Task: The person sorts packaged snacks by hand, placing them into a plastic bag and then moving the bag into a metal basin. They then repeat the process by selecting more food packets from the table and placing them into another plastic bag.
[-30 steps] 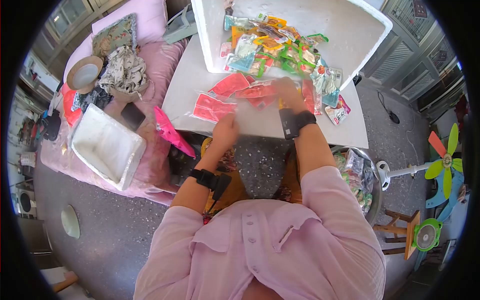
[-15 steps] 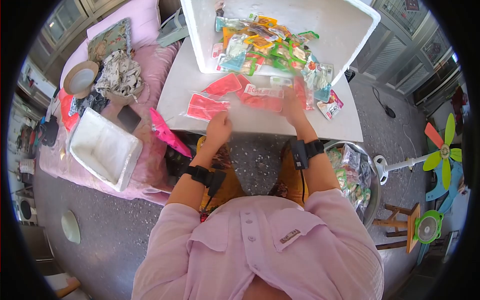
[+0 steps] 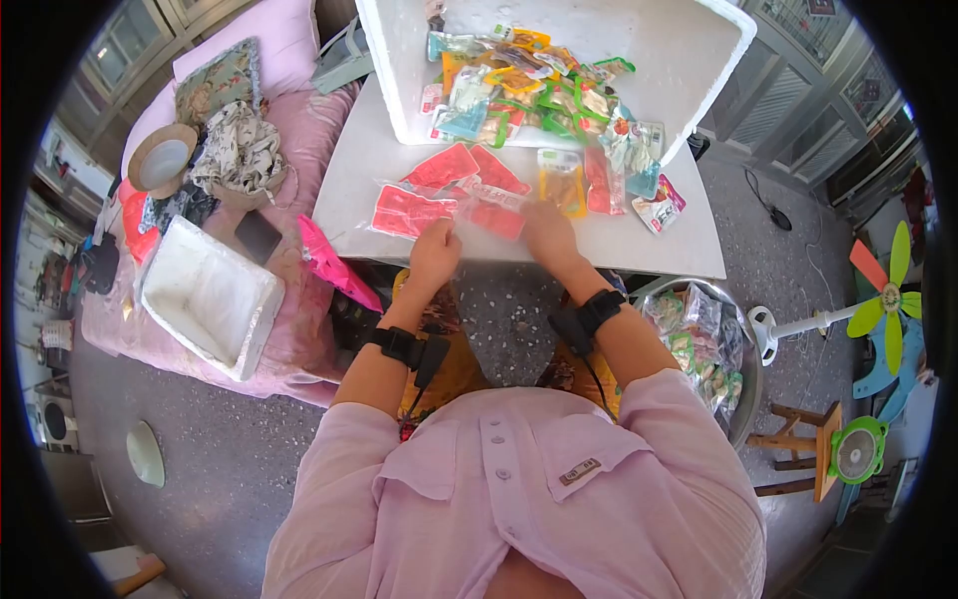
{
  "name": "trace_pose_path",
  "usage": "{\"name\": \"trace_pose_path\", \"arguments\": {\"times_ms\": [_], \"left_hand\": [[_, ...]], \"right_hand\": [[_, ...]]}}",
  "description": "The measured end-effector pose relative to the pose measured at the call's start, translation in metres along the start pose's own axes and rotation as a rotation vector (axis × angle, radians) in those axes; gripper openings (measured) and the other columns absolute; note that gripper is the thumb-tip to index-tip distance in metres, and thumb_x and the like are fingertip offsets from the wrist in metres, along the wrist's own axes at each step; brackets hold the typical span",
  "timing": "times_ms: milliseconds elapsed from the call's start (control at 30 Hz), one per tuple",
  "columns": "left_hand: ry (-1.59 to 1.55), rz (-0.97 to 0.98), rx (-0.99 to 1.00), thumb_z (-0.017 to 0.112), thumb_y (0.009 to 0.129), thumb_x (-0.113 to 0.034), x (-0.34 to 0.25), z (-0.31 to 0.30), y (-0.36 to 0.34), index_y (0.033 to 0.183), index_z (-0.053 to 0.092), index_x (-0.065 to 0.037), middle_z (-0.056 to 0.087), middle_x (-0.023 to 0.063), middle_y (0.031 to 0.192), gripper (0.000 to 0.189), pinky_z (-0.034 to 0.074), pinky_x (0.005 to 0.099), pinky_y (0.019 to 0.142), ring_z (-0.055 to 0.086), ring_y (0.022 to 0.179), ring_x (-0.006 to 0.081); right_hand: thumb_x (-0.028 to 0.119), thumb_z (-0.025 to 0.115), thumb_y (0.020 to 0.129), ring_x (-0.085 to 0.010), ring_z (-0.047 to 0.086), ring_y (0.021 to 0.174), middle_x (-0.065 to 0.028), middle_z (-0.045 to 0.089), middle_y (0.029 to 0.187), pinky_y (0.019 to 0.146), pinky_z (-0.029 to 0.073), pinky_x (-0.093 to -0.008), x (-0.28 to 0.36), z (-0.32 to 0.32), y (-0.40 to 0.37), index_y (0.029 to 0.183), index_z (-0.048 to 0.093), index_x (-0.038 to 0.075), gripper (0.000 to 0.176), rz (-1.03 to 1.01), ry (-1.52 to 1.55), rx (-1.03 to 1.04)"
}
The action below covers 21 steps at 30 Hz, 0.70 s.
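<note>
My left hand (image 3: pixel 436 254) is closed at the lower right corner of a flat red packet (image 3: pixel 407 212) near the table's front edge. To its right, my right hand (image 3: pixel 550 238) pinches the end of another red packet (image 3: pixel 494 218) with a clear strip, held low over the table. The two packets nearly meet between my hands. Behind them lie a red packet (image 3: pixel 442 166) and one more red packet (image 3: pixel 499 172), partly covered. A yellow packet (image 3: pixel 561 190) and a pink-red packet (image 3: pixel 604 182) lie beyond my right hand.
A white foam box (image 3: pixel 723 70) lies on its side on the white table (image 3: pixel 344 190), with a heap of mixed packets (image 3: pixel 544 90) inside. A magenta-and-white packet (image 3: pixel 660 208) sits at the right. Below stands a metal basin (image 3: pixel 750 399) of packets. A pink bag (image 3: pixel 334 265) hangs beside the bed.
My right hand has moved left and toward me, drawing its red packet toward my left hand. This uncovers the yellow packet. My left hand has barely moved.
</note>
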<state>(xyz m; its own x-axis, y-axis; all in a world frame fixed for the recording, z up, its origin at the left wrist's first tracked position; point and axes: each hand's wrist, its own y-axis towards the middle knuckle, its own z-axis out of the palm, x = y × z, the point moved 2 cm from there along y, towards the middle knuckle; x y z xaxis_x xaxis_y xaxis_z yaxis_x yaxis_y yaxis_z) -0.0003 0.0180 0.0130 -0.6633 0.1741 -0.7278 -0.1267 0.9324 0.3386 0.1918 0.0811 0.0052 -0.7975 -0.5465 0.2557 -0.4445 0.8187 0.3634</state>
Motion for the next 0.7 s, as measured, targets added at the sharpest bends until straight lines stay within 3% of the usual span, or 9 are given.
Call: {"name": "trace_pose_path", "arguments": {"times_ms": [67, 267, 367, 467, 567, 700], "left_hand": [[0.009, 0.053, -0.033, 0.047, 0.069, -0.009, 0.007, 0.003, 0.0, 0.082, 0.049, -0.002, 0.05, 0.0142, 0.064, 0.015, 0.039, 0.0336, 0.054, 0.05, 0.06, 0.0263], [-0.013, 0.017, 0.002, 0.047, 0.068, -0.009, 0.01, 0.004, 0.002, 0.081, 0.05, -0.002, 0.049, 0.0133, 0.063, 0.015, 0.039, 0.0327, 0.055, 0.05, 0.059, 0.0247], [-0.002, 0.033, -0.01, 0.047, 0.069, -0.01, 0.007, 0.001, 0.001, 0.081, 0.05, -0.002, 0.049, 0.0132, 0.063, 0.015, 0.038, 0.0326, 0.054, 0.05, 0.058, 0.0245], [-0.061, -0.093, -0.036, 0.047, 0.069, -0.011, 0.003, -0.004, 0.002, 0.08, 0.05, -0.002, 0.05, 0.0138, 0.063, 0.014, 0.039, 0.0329, 0.054, 0.051, 0.059, 0.0247], [-0.037, -0.077, -0.065, 0.047, 0.069, -0.011, 0.005, -0.005, 0.001, 0.079, 0.049, -0.002, 0.051, 0.0141, 0.063, 0.013, 0.039, 0.0335, 0.054, 0.052, 0.059, 0.0252], [0.015, -0.073, -0.076, 0.047, 0.07, -0.012, -0.008, -0.008, 0.001, 0.077, 0.05, -0.002, 0.053, 0.0153, 0.066, 0.012, 0.04, 0.0345, 0.055, 0.052, 0.062, 0.0274]], "right_hand": [[0.012, 0.047, 0.067, -0.0278, 0.045, 0.094, -0.0091, 0.049, 0.093, 0.076, 0.036, -0.041, 0.012, -0.01, 0.0, 0.085, 0.052, 0.008, 0.019, 0.004, -0.114, -0.048], [0.014, 0.048, 0.064, -0.0264, 0.041, 0.101, -0.0064, 0.048, 0.098, 0.082, 0.031, -0.0413, 0.03, -0.025, 0.015, 0.078, 0.053, 0.011, 0.015, -0.154, -0.262, -0.251], [0.014, 0.048, 0.064, -0.0245, 0.042, 0.102, -0.0062, 0.05, 0.096, 0.083, 0.031, -0.0401, 0.029, -0.032, 0.018, 0.076, 0.053, 0.01, 0.014, -0.338, -0.255, -0.261], [0.011, 0.048, 0.066, -0.0242, 0.049, 0.09, -0.0061, 0.053, 0.086, 0.077, 0.036, -0.0379, 0.032, -0.061, 0.02, 0.075, 0.053, 0.009, 0.011, -0.288, -0.307, -0.143], [0.008, 0.046, 0.072, -0.0193, 0.052, 0.075, -0.0048, 0.053, 0.076, 0.067, 0.041, -0.0317, 0.003, -0.071, 0.012, 0.073, 0.052, 0.008, 0.006, -0.274, 0.125, -0.223], [0.011, 0.045, 0.078, -0.0128, 0.051, 0.065, -0.0024, 0.053, 0.073, 0.056, 0.043, -0.0277, -0.013, -0.079, -0.004, 0.075, 0.05, 0.008, 0.007, 0.377, 0.989, -0.064]]}}
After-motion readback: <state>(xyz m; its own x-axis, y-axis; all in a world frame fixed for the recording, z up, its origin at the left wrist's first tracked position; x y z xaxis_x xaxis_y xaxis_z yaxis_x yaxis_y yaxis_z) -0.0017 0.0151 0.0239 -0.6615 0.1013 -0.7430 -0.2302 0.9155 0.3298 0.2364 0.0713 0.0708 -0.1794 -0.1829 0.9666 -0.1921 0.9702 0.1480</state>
